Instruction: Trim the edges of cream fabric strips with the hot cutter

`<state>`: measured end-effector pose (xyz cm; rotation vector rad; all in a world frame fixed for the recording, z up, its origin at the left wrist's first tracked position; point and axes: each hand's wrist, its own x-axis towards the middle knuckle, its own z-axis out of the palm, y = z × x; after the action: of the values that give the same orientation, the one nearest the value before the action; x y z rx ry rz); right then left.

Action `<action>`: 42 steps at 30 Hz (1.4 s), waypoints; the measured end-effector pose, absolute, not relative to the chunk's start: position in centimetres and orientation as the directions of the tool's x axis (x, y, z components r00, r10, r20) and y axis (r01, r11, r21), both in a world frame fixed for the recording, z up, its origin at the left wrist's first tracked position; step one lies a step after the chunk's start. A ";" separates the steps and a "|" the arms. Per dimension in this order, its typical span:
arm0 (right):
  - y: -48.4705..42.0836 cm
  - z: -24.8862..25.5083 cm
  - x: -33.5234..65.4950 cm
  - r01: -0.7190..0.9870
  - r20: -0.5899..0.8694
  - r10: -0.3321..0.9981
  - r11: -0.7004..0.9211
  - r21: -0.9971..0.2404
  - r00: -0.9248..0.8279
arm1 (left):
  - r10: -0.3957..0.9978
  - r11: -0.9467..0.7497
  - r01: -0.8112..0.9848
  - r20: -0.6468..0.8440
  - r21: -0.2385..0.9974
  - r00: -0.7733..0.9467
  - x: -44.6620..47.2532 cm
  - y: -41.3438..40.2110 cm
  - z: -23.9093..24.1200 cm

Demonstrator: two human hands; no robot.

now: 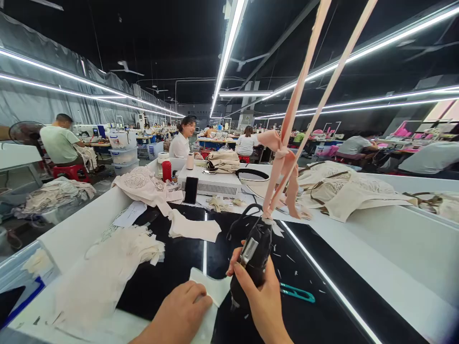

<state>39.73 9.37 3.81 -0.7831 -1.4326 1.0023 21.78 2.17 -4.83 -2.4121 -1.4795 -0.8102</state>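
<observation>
Right hand [263, 298]: was wrapped around a black handheld tool [255, 258].
Black handheld tool: stood nearly upright over the black tabletop [184, 260], its top tied to 2 pink strips [282, 155] that ran up out of view.
Left hand [186, 308]: curled over a white cloth piece [219, 288]; I could not tell whether it pinched or only pressed.
White cloth piece: lay between left hand and tool.
Teal snips [300, 293]: lay just right of the right hand.
Cream pile [103, 272]: sat left of the left hand.
Far side: a phone [191, 190] stood before a white box [211, 180].
Beyond: a person in white [180, 145] sat.
</observation>
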 end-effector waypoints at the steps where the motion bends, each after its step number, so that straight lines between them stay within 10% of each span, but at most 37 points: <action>1: 9.2 3.9 39.9 -0.061 0.421 0.901 0.416 -0.907 -0.107 | 0.769 -0.479 0.869 0.538 0.129 0.344 21.7 2.2 -4.9; 25: 8.6 6.5 39.2 0.164 0.500 0.862 0.483 -0.860 0.084 | 0.786 -0.595 0.770 0.369 0.231 0.497 20.0 2.7 -3.3; 42: 11.0 4.4 39.8 -0.305 0.555 0.829 0.514 -0.802 -0.061 | 0.812 -0.558 0.765 0.401 0.321 0.424 20.1 5.2 -0.7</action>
<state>39.78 11.01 4.38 -0.5126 -1.3231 0.9969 20.14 5.22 -0.65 -2.7245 -1.5133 -0.8502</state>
